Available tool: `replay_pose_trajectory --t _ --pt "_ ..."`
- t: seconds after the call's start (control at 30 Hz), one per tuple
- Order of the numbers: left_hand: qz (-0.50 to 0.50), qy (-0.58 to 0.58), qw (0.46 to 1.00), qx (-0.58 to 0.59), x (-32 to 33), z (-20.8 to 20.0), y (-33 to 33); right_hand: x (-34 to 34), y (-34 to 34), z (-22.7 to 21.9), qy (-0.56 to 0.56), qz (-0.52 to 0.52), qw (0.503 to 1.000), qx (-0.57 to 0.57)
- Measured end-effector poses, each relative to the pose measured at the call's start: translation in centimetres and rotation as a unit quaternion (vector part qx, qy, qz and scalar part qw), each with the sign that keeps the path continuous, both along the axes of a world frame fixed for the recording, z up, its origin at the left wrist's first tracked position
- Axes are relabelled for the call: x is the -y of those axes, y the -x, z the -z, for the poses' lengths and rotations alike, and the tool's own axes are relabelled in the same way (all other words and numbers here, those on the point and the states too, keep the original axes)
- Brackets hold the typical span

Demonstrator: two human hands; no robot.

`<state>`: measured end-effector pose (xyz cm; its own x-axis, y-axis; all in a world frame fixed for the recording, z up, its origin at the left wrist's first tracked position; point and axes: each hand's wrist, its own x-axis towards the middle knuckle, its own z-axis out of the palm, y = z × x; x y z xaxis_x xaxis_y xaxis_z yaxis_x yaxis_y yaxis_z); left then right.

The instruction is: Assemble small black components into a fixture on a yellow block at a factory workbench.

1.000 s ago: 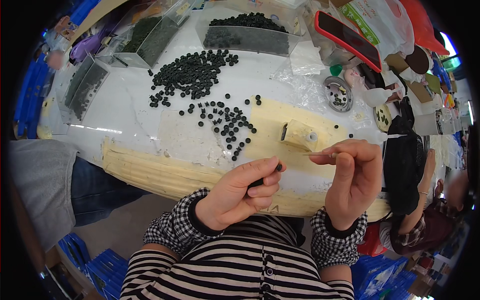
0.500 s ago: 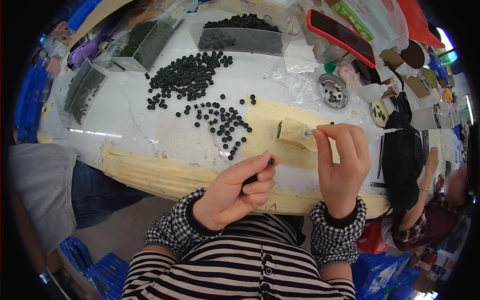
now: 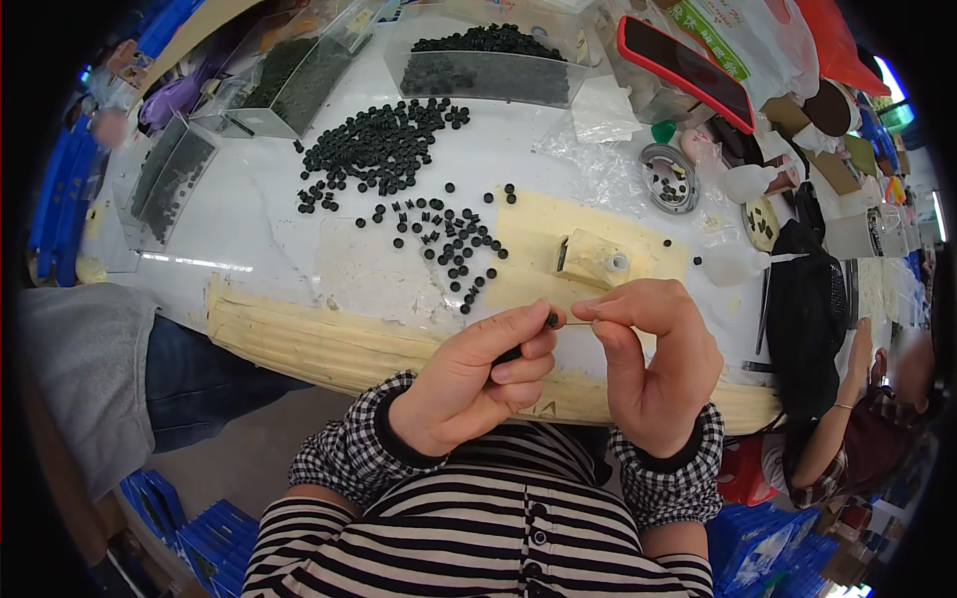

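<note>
My left hand (image 3: 469, 384) is closed, pinching a small black grooved round part (image 3: 551, 320) between thumb and finger. More black shows under its curled fingers, mostly hidden. Facing it, my right hand (image 3: 663, 359) pinches a thin pale stick (image 3: 578, 323), whose tip is at or close to the black part; contact is too small to make out. Just beyond my hands stands a block wrapped in yellowish tape (image 3: 588, 259), with a small whitish round opening on top. Loose black parts (image 3: 459, 244) lie scattered to its left, near a larger pile (image 3: 369, 149).
Clear bins (image 3: 485, 82) of dark parts stand at the back and left. A red-cased phone (image 3: 686, 75), a round tin (image 3: 668, 179), a squeeze bottle (image 3: 733, 264) and a black bag (image 3: 805, 329) crowd the right. Padded yellow edging (image 3: 299, 334) lines the table front. Other people are at both sides.
My right hand has come down and left from the taped block to my left hand, with the thin stick now seen between them. The left hand keeps its grip, almost unmoved.
</note>
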<state>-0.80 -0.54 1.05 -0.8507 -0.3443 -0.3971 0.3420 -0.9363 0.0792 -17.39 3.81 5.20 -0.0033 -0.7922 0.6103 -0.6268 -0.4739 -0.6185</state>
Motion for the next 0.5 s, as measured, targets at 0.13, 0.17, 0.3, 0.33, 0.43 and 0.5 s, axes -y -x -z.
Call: replay_pose_trajectory --t 0.13,0.17,0.3,0.33,0.43,0.5 --pt "-0.001 -0.002 1.0 -0.004 -0.05 0.1 0.0 0.13 -0.08 0.03 0.005 -0.006 1.0 -0.015" --pt "-0.001 -0.001 1.0 -0.004 -0.05 0.15 -0.01 0.16 -0.05 0.02 0.005 -0.009 1.0 -0.021" --pt "0.001 0.003 1.0 -0.002 -0.09 0.14 -0.01 0.23 -0.06 0.13 0.019 -0.008 0.999 -0.038" --pt "0.002 0.002 1.0 0.002 -0.09 0.12 -0.03 0.18 -0.11 0.11 0.014 -0.001 0.999 -0.031" --pt "0.003 0.001 1.0 0.017 -0.06 -0.13 0.0 -0.02 -0.08 0.07 0.003 0.018 1.0 0.002" --pt "0.004 -0.003 1.0 0.029 0.03 -0.56 0.14 -0.19 0.58 0.36 0.002 0.026 0.999 0.039"
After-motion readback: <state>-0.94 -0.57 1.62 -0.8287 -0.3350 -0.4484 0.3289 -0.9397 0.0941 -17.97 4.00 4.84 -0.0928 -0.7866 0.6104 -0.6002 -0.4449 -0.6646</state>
